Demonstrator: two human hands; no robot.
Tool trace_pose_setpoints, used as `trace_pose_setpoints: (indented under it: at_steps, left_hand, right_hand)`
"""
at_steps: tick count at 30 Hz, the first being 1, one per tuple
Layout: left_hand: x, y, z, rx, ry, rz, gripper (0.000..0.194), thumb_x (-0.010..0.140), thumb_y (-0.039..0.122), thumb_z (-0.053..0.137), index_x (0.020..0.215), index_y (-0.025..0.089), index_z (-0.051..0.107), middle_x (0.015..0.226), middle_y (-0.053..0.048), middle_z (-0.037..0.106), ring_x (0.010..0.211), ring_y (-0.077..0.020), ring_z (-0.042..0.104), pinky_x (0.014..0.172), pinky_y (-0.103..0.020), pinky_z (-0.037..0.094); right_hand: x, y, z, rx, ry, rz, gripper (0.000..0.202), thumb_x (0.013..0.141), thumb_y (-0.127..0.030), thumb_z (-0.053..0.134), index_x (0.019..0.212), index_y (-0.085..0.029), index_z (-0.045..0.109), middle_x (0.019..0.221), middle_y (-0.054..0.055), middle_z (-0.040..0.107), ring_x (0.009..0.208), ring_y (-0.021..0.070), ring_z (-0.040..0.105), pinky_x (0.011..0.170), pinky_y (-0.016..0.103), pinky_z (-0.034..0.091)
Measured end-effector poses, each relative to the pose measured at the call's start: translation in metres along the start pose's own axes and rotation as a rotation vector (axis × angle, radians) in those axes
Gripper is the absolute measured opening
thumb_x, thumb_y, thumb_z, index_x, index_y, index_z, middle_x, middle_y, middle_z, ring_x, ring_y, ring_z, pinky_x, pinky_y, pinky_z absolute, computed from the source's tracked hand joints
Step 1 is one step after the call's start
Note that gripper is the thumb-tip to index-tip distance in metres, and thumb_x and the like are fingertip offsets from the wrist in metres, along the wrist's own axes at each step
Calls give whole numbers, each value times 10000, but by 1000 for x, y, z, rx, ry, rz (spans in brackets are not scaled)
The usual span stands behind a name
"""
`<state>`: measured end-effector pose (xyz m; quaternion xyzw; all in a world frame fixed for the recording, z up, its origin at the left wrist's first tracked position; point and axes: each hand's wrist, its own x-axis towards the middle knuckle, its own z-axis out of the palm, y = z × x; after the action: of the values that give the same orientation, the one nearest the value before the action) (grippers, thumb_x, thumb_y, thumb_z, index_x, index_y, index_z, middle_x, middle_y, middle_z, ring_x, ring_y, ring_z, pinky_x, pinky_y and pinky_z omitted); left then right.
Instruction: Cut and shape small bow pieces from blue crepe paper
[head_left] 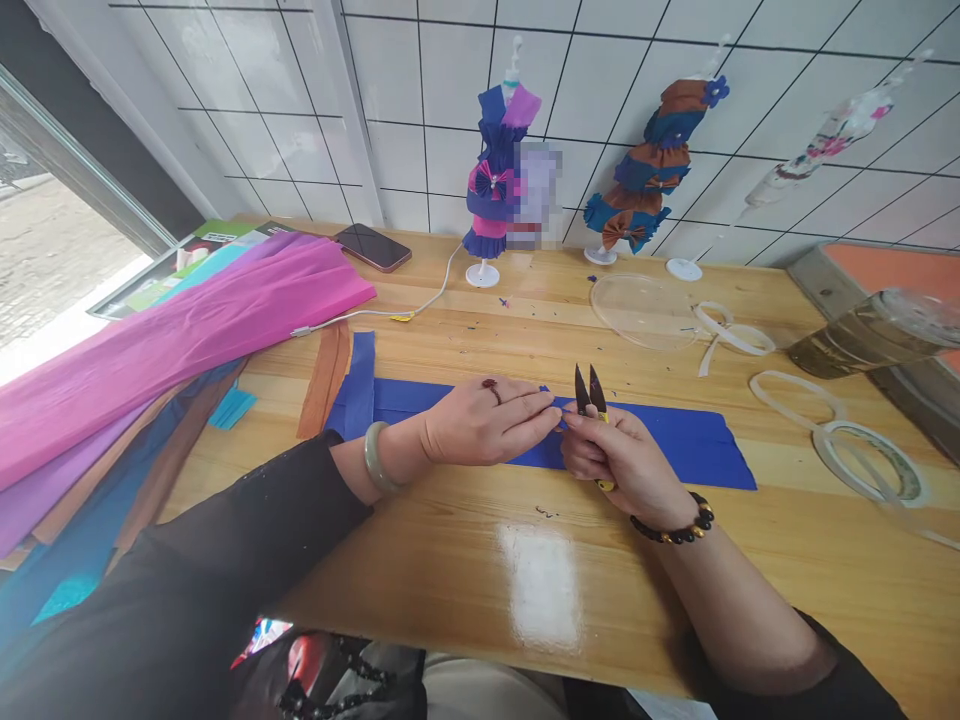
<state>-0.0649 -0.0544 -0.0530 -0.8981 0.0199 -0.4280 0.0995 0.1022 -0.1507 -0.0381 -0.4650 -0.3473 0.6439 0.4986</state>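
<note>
A long strip of blue crepe paper [690, 440] lies across the wooden table beneath both hands. My left hand [499, 420], with a ring and a bangle, has its fingers together, their tips pinching a tiny dark blue piece. Close against those fingertips, my right hand [619, 450] holds small scissors [590, 392] with yellow-and-black handles, blades pointing up and slightly apart. Its thumb and index finger also meet at the tiny blue piece, which is mostly hidden. A narrower blue strip [363, 375] and a brown strip [326, 380] lie left of my left hand.
Pink crepe paper [285, 285] and other coloured sheets cover the left side. A phone [373, 247], a cable and dressed stands [493, 190] are at the back. Tape rolls [870, 462], a clear round lid [645, 310] and a jar [877, 335] sit at right.
</note>
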Motion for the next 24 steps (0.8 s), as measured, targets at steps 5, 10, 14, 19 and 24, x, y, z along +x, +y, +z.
trace_pose_setpoints:
  at_steps: [5, 10, 14, 19, 24]
  left_hand:
    - [-3, 1, 5, -270, -66, -260, 225, 816, 146, 517, 1020, 206, 593, 1000, -68, 676, 914, -172, 635, 791, -306, 518]
    - [4, 9, 10, -782, -45, -868, 309, 844, 201, 463, 1147, 164, 513, 852, -64, 669, 777, -136, 638, 720, -273, 511]
    - [15, 10, 4, -1338, -79, -1189, 365, 870, 306, 418, 1196, 145, 445, 809, -55, 605, 706, -124, 601, 567, -232, 499]
    - [16, 8, 4, -1445, -143, -1216, 386, 801, 272, 539, 1152, 139, 448, 674, 17, 532, 583, -93, 541, 516, -213, 455]
    - [12, 8, 10, -1412, -105, -1165, 363, 782, 196, 537, 1128, 151, 439, 683, 33, 536, 534, -61, 515, 530, -204, 438]
  right_hand:
    - [1, 2, -2, -70, 51, -99, 213, 762, -316, 628, 682, -185, 481, 451, -103, 241, 380, 44, 201, 381, 213, 143]
    - [1, 8, -9, -255, 144, -266, 145, 799, -321, 590, 775, -187, 539, 466, -87, 302, 399, 59, 262, 386, 212, 188]
    - [0, 10, -13, -511, 152, -299, 152, 818, -335, 558, 784, -187, 558, 516, -58, 369, 443, 72, 305, 409, 220, 238]
    - [0, 9, -11, -698, 113, -298, 145, 826, -319, 540, 782, -184, 568, 541, -44, 410, 472, 80, 328, 437, 226, 266]
    - [4, 9, -9, -392, 104, -172, 188, 826, -366, 536, 782, -184, 541, 494, -76, 298, 424, 62, 249, 395, 211, 198]
